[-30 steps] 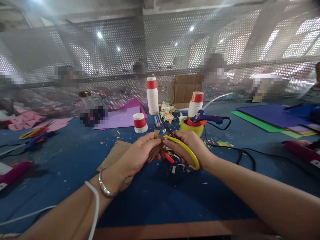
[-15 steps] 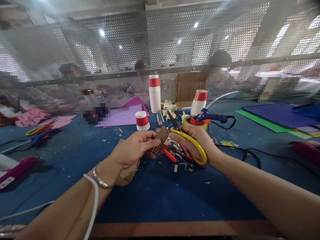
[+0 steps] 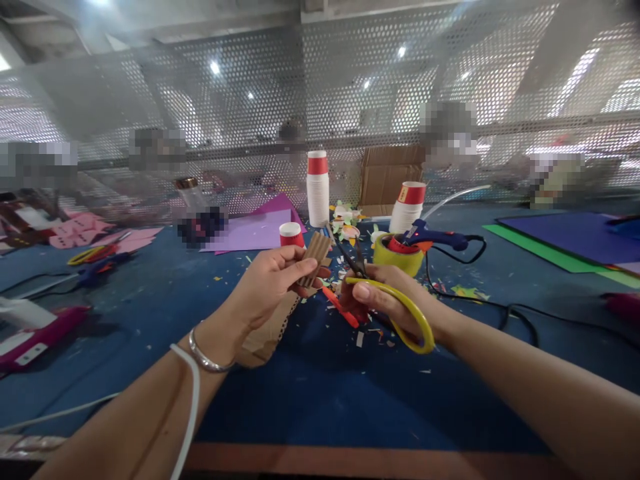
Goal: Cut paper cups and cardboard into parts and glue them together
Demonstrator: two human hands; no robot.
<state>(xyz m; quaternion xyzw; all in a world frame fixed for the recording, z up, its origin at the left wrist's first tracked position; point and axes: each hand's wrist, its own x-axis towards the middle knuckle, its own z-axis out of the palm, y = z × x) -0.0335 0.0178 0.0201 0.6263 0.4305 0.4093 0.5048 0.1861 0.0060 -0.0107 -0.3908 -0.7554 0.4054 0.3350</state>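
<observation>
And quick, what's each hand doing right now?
Left hand: closed, pinching a small piece of cardboard.
Right hand: closed around yellow-handled scissors, blades apart.

Cardboard piece point(image 3: 317, 256) sat in left hand point(image 3: 269, 281), scissors point(image 3: 424, 328) in right hand point(image 3: 409, 283); cardboard sheet point(image 3: 263, 341) lay on table point(image 3: 325, 400) below left hand; glue gun point(image 3: 437, 236) rested on tape roll point(image 3: 399, 264) behind right hand; paper sheets point(image 3: 565, 237) lay at far right.

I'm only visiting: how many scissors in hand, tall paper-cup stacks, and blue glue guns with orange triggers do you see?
Scissors, in the right hand: 1
Tall paper-cup stacks, the middle stack and the right stack: 2
Blue glue guns, the left gun and the right gun: 2
Total: 5
</observation>
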